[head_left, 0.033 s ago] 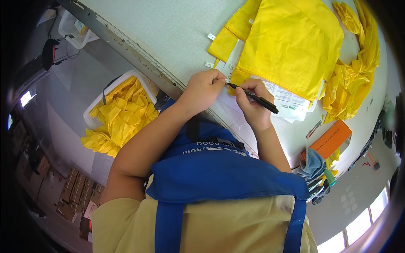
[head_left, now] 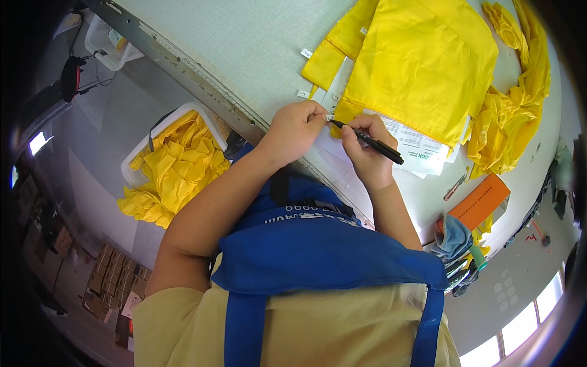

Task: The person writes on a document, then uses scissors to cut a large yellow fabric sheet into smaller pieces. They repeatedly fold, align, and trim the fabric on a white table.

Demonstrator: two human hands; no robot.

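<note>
My right hand (head_left: 370,156) grips a black marker pen (head_left: 385,151), its tip pointing left at a small white tag (head_left: 330,117). That tag is pinched at its left end by the fingertips of my left hand (head_left: 292,131). Just beyond both hands lies a stack of flat yellow fabric pieces (head_left: 422,67), and the tag sits at its near left corner. More small white tags (head_left: 306,54) stick out along the stack's left side. Printed white sheets (head_left: 416,147) show from under the fabric, right of the pen.
Loose yellow fabric (head_left: 510,122) lies crumpled on the right of the pale table (head_left: 244,43). An orange box (head_left: 474,202) and a blue cloth (head_left: 454,237) are nearer me at right. Beyond the table's metal edge (head_left: 183,64), a white bin (head_left: 131,174) overflows with yellow fabric.
</note>
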